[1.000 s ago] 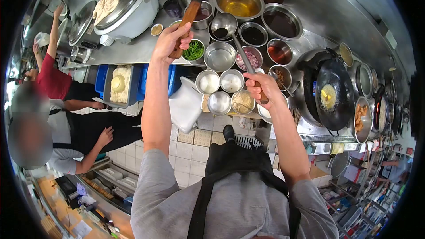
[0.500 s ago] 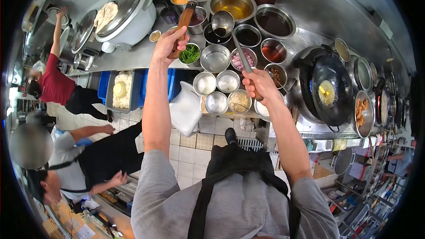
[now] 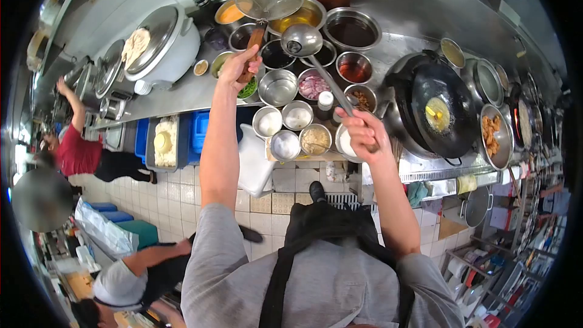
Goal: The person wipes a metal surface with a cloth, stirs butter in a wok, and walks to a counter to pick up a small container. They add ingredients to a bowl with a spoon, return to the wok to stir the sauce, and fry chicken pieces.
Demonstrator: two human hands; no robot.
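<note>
My left hand (image 3: 238, 70) is wrapped round the wooden handle of a round wire-mesh strainer (image 3: 276, 0), raised over the back row of bowls. The ladle (image 3: 302, 41) has its long metal handle in my closed right hand (image 3: 364, 132); its bowl hangs above the pots of dark liquid. Beneath my arms are bowls of chopped red onion (image 3: 314, 86), red sauce (image 3: 354, 70) and white powders (image 3: 267, 123). To the right, a black wok (image 3: 455, 140) sits tilted on the stove with a yellow lump (image 3: 436, 112) in bubbling liquid.
A pan of fried brown pieces (image 3: 490, 135) stands right of the wok. A large rice cooker (image 3: 176, 45) is on the left counter, above a tub of white food (image 3: 167, 146). Two co-workers (image 3: 121, 282) are on the left. Amber liquid fills a back bowl (image 3: 322, 15).
The ladle's bowl has shifted relative to the pots, away from the dark liquid beneath it. Both hands keep their holds. The nearer co-worker has moved lower in view, and my view has shifted slightly.
</note>
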